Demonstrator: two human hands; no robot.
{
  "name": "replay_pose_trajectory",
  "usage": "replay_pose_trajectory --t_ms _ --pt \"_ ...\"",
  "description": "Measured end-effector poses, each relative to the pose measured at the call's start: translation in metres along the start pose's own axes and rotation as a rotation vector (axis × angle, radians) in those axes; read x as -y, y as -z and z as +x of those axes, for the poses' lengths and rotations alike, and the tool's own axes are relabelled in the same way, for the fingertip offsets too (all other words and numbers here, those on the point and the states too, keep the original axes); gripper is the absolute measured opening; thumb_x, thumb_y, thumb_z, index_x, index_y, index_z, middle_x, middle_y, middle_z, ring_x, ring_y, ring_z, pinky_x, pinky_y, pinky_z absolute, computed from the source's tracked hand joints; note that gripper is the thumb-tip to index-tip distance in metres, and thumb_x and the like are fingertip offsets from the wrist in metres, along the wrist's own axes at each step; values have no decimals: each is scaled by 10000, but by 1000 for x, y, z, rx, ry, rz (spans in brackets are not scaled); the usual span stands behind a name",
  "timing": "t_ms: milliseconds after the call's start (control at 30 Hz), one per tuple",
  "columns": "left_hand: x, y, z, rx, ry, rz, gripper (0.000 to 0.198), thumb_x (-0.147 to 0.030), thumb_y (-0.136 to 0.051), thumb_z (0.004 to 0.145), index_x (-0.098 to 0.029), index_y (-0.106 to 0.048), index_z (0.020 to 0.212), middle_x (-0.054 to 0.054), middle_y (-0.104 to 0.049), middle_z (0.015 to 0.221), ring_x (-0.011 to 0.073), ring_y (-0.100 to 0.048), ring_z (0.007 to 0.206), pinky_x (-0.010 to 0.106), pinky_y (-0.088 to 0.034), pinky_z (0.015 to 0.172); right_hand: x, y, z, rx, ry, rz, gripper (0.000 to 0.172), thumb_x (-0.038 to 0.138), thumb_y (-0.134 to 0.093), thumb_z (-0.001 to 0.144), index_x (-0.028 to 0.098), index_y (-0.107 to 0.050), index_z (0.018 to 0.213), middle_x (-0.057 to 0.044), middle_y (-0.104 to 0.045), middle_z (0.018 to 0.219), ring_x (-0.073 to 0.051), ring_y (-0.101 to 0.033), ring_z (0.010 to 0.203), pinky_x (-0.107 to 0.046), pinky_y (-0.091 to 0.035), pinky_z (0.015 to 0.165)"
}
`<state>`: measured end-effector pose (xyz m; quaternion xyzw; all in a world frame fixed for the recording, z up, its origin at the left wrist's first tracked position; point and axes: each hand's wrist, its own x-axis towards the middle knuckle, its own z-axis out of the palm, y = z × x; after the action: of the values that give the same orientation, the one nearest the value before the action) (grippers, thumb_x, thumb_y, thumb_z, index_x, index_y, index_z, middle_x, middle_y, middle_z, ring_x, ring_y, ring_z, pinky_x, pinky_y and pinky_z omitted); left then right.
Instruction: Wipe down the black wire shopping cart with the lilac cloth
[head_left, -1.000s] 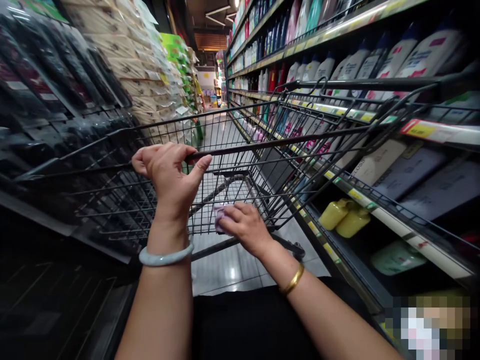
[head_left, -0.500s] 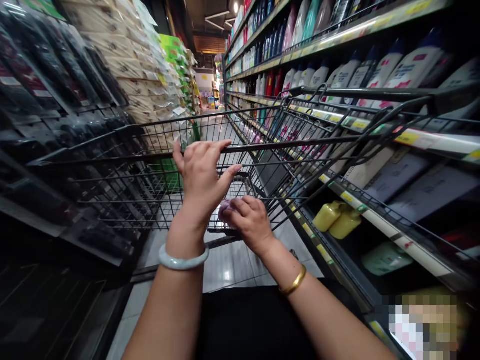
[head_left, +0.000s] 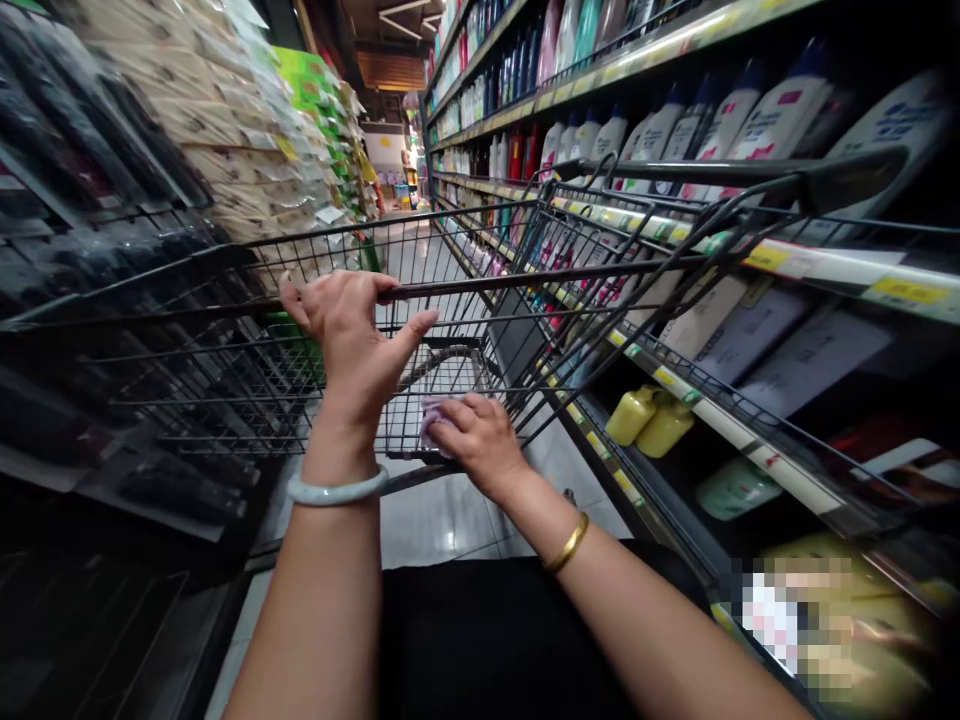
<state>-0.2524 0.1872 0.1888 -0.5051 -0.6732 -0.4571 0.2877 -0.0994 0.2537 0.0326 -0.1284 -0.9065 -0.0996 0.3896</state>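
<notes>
A black wire shopping cart [head_left: 457, 291] stands crosswise in front of me, its handle toward the right. My left hand [head_left: 349, 325], with a pale bangle at the wrist, has its fingers hooked over the near top rim and its thumb stretched out to the right. Lower down, my right hand [head_left: 484, 440] is closed round a crumpled light purple cloth [head_left: 435, 415] at the wires of the near side. Part of the cloth is hidden under the fingers. A gold bangle circles the right wrist.
Shelves [head_left: 750, 440] run along the right, with shampoo bottles [head_left: 772, 120], boxes and yellow bottles [head_left: 652, 420]. Packaged goods [head_left: 202, 130] are stacked on the left. Tiled floor [head_left: 442, 520] shows beneath the cart, and the aisle continues ahead.
The whole view has shifted, so the cart, shelves and both hands appear farther left. My left hand is still on the rim, and my right hand still holds the cloth low on the wires.
</notes>
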Motion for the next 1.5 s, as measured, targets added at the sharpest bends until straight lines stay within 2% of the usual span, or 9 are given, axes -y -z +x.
replay_pose_trajectory --t_ms 100,333,500,633,900,1033,1167,1367,1500 --pt "7 0 3 0 -9 8 466 -741 -664 814 -299 -623 955 36 -651 1008 305 -552 1197 592 -74 1297 -1 -4 -3 60 78 10 165 355 -581 1054 313 -741 1056 7 -732 1296 -213 -525 1187 -362 -396 871" --pt "23 -3 12 -27 10 -38 379 -660 -631 832 -286 -592 879 48 -621 936 303 -553 1147 594 -127 1280 -19 22 9 -166 -60 -22 198 396 -562 1061 360 -737 1146 14 -723 1319 -227 -498 1239 -391 -367 953" --pt "32 -3 19 -39 36 -36 392 -660 -541 876 -275 -563 804 47 -562 856 298 -562 1111 604 -138 1266 -6 1 1 -39 110 -18 189 315 -546 1072 303 -733 1055 21 -742 1271 -195 -531 1208 -369 -358 905" --pt "38 -1 22 -26 58 38 432 -679 -518 898 -257 -566 819 57 -599 874 287 -567 1064 612 -172 1269 -8 6 7 -134 107 -54 159 320 -570 1060 319 -722 1106 32 -740 1290 -198 -532 1204 -375 -349 926" --pt "-14 -18 18 52 -117 44 354 -566 -508 990 -263 -684 941 58 -734 1063 279 -595 1154 522 -158 1269 -15 21 5 -253 99 -95 116 330 -624 1035 310 -739 1032 53 -761 1240 -197 -540 1180 -365 -347 908" --pt "-36 -29 19 71 -126 35 426 -590 -434 1008 -256 -672 890 59 -705 926 272 -583 1000 477 -296 1106 -26 38 8 -282 68 -114 131 319 -622 1039 327 -748 1073 47 -750 1290 -193 -537 1223 -362 -348 922" --pt "-38 -33 21 46 -107 54 497 -631 -382 1005 -243 -577 764 55 -604 784 263 -511 872 447 -298 923 -38 58 13 -381 -68 -128 133 385 -661 1015 348 -772 1079 24 -758 1259 -196 -536 1239 -360 -339 979" --pt "-38 -38 20 -37 -112 17 512 -639 -398 1007 -231 -497 714 29 -524 718 235 -458 822 423 -273 903 -38 71 17 -350 31 -146 113 361 -664 1014 345 -775 1029 55 -763 1228 -187 -534 1210 -339 -357 943" --pt "-39 -39 19 -51 -101 4 526 -651 -412 1005 -228 -507 708 16 -517 710 227 -453 824 415 -275 913 -47 100 34 -579 -171 -145 147 370 -720 970 349 -777 1104 -1 -751 1221 -218 -515 1184 -359 -382 983"
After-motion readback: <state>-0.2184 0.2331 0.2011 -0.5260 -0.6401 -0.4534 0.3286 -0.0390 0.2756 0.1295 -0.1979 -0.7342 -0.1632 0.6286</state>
